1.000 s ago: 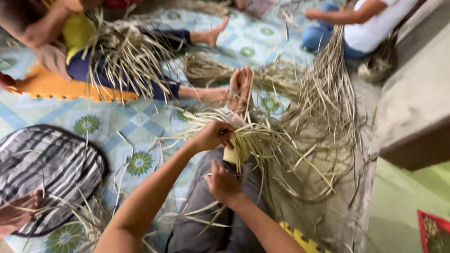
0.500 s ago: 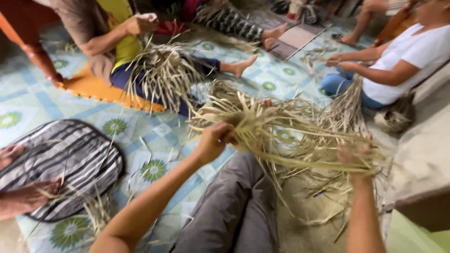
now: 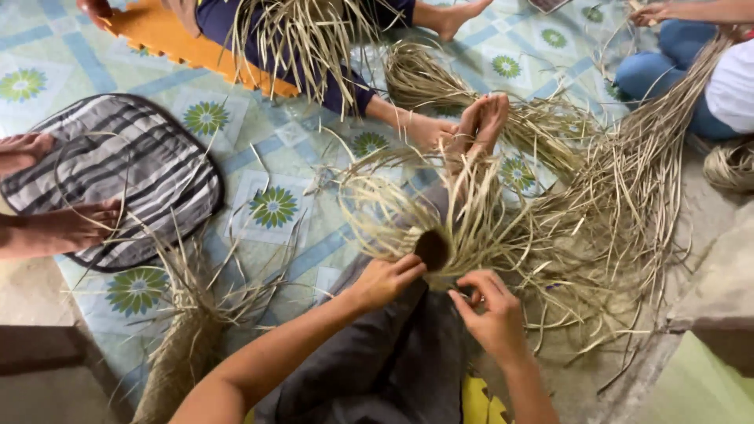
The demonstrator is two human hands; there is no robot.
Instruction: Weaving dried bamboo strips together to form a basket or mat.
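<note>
Left hand [image 3: 386, 279] gripping the woven straw bundle [image 3: 440, 235] at its dark open centre, fingers curled around the edge. Right hand [image 3: 491, 310] just beside, fingertips pinching one strand (bundle resting over the lap).

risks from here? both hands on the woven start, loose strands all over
1. Left hand alone pinches the woven start; right hand is only fingering strands, so a slipped grip could loosen it.
2. Loose strands overlap a neighbour's bundle and may tangle.
3. The person's own foot lies among the strands and could snag them.
</note>
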